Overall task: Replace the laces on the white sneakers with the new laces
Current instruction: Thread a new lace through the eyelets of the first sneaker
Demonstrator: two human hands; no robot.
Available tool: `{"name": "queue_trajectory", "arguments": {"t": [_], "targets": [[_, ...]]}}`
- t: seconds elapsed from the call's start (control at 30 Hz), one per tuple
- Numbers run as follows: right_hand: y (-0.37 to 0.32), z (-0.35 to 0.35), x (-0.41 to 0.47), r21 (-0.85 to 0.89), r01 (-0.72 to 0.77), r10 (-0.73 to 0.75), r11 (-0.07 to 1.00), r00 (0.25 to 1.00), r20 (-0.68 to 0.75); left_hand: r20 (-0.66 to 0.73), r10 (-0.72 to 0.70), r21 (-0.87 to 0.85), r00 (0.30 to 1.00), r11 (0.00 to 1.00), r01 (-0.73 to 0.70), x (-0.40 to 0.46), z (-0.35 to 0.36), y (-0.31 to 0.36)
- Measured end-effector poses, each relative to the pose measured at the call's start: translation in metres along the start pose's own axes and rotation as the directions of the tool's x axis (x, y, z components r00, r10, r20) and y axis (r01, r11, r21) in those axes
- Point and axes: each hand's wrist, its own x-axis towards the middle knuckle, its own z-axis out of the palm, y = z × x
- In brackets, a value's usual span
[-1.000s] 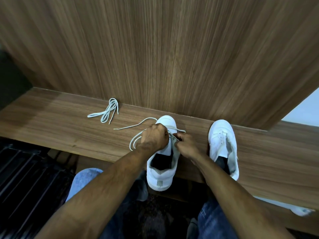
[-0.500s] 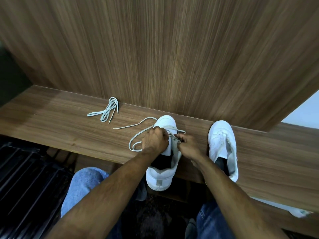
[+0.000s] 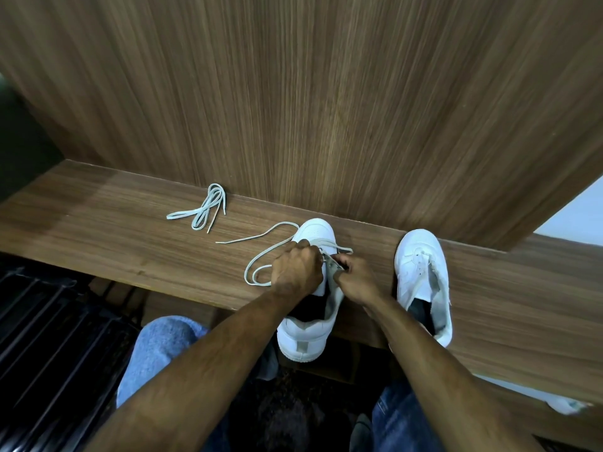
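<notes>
Since a second earlier, the lace (image 3: 261,259) loop had drawn tighter as both the left hand (image 3: 297,268) and right hand (image 3: 356,278) pinched it over the left sneaker (image 3: 310,321), suggesting threading was progressing.

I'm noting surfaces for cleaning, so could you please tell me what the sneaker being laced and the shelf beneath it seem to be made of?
The sneaker looks like smooth white leather or a synthetic imitation: matte, with a faint sheen, stitched panels and a thick, probably rubber sole. The shelf looks like wood-grain laminate or veneer: fine, even brown streaks with a satin finish; which one is unclear.
</notes>
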Motion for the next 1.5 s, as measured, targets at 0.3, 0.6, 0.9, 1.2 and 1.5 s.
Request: {"name": "queue_trajectory", "arguments": {"t": [0.3, 0.6, 0.9, 1.2, 1.5], "targets": [[-0.001, 0.009, 0.01, -0.34, -0.062, 0.057, 0.938, 0.998, -0.026, 0.011, -0.052, -0.09, 0.999, 0.995, 0.053, -0.001, -0.002, -0.002], [0.003, 0.001, 0.01, -0.331, -0.078, 0.046, 0.94, 0.994, -0.101, 0.03, -0.101, -0.139, 0.994, 0.985, 0.105, -0.001, -0.007, -0.001], [-0.001, 0.002, 0.002, -0.364, -0.08, 0.022, 0.928, 0.987, -0.16, 0.018, -0.122, -0.166, 0.992, 0.978, 0.124, -0.004, -0.001, 0.002], [-0.001, 0.002, 0.003, -0.363, -0.087, 0.033, 0.928, 0.988, -0.152, 0.008, -0.07, -0.21, 0.998, 0.975, 0.07, -0.002, 0.001, -0.001], [0.008, -0.003, 0.013, -0.199, -0.022, 0.013, 0.98, 0.999, -0.046, 0.017, -0.057, -0.071, 0.998, 0.996, 0.058, 0.006, -0.007, 0.009]]}}
